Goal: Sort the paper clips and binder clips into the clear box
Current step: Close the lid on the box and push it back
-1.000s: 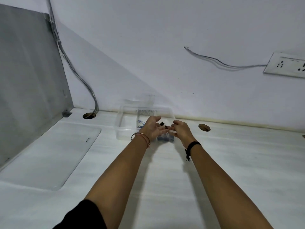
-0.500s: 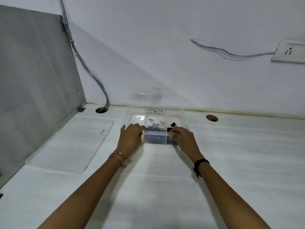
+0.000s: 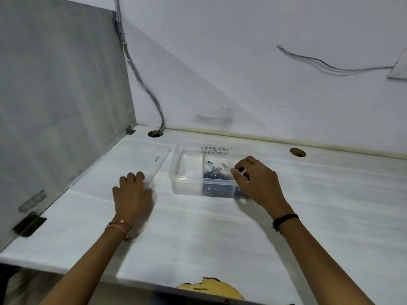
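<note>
A clear box (image 3: pixel 187 183) with compartments sits on the white desk near the back wall. Its middle compartment holds a heap of blue paper clips (image 3: pixel 215 174); the left compartment looks bare. My right hand (image 3: pixel 256 181) hovers over the box's right end, fingers pinched on a small black binder clip (image 3: pixel 242 171). It hides the right compartment. My left hand (image 3: pixel 132 194) rests flat on the desk to the left of the box, fingers apart, holding nothing.
A clear lid (image 3: pixel 123 166) lies flat on the desk left of the box. A grey partition (image 3: pixel 55 106) walls the left side. Cable holes (image 3: pixel 154 133) (image 3: pixel 297 152) sit near the back wall. The desk's front edge (image 3: pixel 132 280) runs below my forearms.
My left hand has left the box and dropped flat onto the desk to its left. My right hand has risen to the box's right end, pinching a black clip. The view has tilted downward.
</note>
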